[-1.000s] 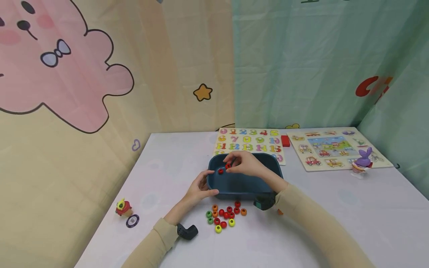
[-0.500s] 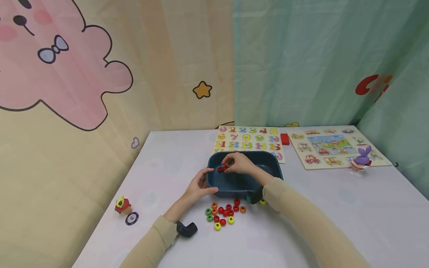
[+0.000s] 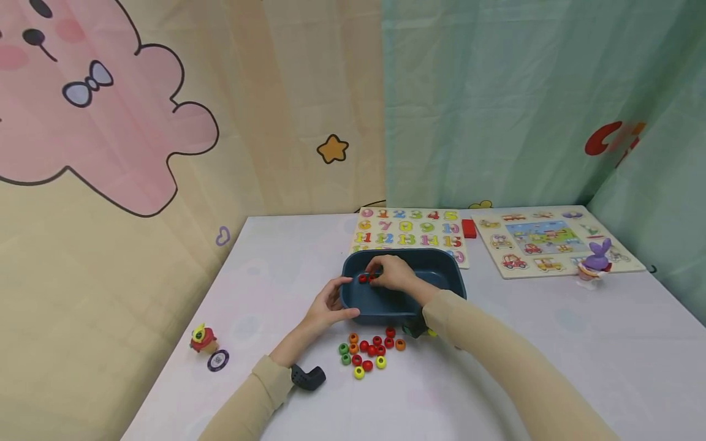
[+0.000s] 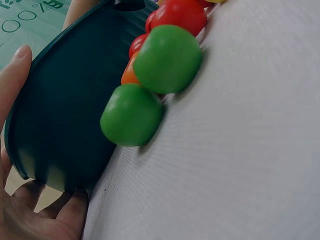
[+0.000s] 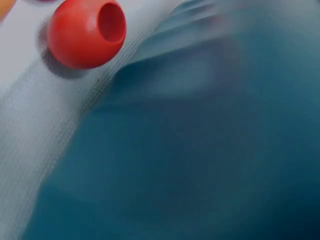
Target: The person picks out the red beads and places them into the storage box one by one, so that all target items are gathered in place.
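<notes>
My left hand (image 3: 324,308) grips the left end of a dark blue-green plastic tub (image 3: 380,319), thumb at the front corner and fingers along the side. Inside the tub, my right hand (image 3: 396,274) pinches a red bead (image 3: 372,277) low over the floor. Just left of it lies another red bead (image 3: 362,278). The left wrist view shows fingers under the tub's side wall (image 4: 65,100), near green beads (image 4: 132,115). In the right wrist view the tub wall fills most of the picture and hides the right fingers; a red bead (image 5: 75,40) lies outside it.
Several red, orange, green and yellow beads (image 3: 372,350) lie before the tub. Behind it are a number puzzle board (image 3: 410,226), a red block (image 3: 469,229) and a vehicle puzzle (image 3: 546,239) with a purple rabbit toy (image 3: 597,257). Far left are a cupcake toy (image 3: 203,339) and a round chip (image 3: 218,360).
My right hand has lowered a little into the tub, bringing its red bead down close beside the other one. The left hand keeps its hold on the tub.
</notes>
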A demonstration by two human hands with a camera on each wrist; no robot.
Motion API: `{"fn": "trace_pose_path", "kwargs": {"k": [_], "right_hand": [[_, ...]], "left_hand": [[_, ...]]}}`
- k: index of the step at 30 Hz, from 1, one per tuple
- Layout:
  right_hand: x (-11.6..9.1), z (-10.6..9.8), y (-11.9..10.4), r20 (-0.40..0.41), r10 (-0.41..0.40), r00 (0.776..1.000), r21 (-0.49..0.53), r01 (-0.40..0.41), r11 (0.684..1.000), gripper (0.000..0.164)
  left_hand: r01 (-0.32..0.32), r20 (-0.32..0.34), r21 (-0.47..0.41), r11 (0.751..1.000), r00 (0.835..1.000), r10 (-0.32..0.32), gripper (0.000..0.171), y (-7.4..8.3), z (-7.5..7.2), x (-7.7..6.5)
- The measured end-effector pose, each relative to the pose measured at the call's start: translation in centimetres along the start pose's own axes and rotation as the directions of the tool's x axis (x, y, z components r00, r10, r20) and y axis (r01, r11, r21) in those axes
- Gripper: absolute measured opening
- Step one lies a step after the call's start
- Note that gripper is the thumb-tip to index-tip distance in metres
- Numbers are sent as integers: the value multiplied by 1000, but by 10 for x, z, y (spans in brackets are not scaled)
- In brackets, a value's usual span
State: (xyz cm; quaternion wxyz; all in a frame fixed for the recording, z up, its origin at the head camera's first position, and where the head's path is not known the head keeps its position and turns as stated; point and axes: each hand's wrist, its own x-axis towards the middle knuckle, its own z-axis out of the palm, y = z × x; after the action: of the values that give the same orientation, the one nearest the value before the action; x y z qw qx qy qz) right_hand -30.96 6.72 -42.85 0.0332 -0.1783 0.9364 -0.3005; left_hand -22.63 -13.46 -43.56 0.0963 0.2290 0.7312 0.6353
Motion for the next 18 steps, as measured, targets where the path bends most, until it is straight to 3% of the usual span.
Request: {"fn": "trace_pose_path", "kwargs": {"k": [13, 16, 18], "right_hand": [[3, -8, -5, -79, 15, 997, 134, -4, 991, 30], [-6, -18, -11, -80, -20, 997, 245, 39, 969, 33], [-16, -26, -15, -62, -60, 996, 355, 78, 932, 35]], "left_hand": [[-23, -7, -5, 1000, 1000, 23, 70, 0, -1, 1], [-11, -7, -4, 1000, 1000, 11, 69, 0, -1, 0], [-2, -10, -3, 1000, 1000, 2, 68, 0, 0, 0]]}}
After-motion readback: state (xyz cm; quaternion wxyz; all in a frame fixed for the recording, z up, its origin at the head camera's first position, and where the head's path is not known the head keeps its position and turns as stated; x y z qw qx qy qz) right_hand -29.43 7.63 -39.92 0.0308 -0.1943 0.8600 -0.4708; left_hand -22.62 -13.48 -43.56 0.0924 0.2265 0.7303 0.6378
